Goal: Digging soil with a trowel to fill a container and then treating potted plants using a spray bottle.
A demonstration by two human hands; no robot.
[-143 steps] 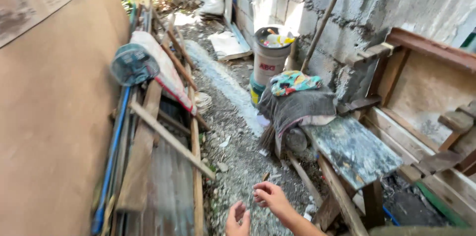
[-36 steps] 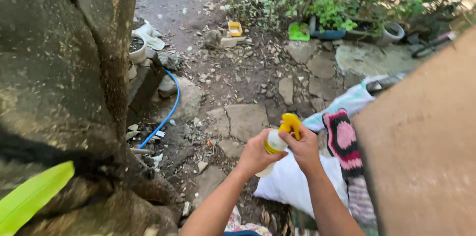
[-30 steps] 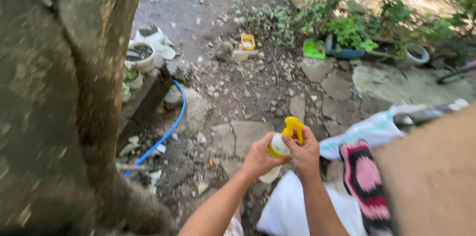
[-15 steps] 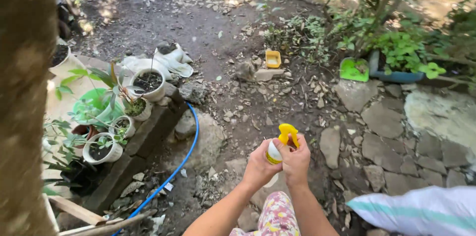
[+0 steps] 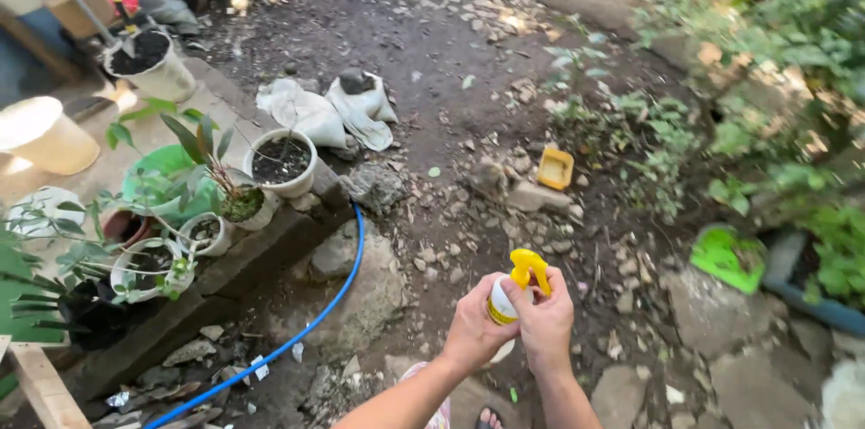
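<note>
Down at six o'clock, both hands grasp a white spray bottle (image 5: 501, 303): left hand (image 5: 473, 332) around its body, right hand (image 5: 543, 319) apparently on the yellow trigger head (image 5: 527, 264). Blue hose (image 5: 335, 303) lies toward nine o'clock.

White spray bottle (image 5: 501, 303), yellow trigger top, yellow label band, near the frame's bottom centre

Spray bottle (image 5: 501, 301): smooth plastic, white body, glossy yellow trigger head above the fingers (image 5: 551, 303). Blue hose (image 5: 347, 280) left of the fingers: smooth, slightly shiny plastic. Ground beyond the fingertips: rough, matt dirt and stone. White pots (image 5: 282, 161): matt, soil-stained.
</note>
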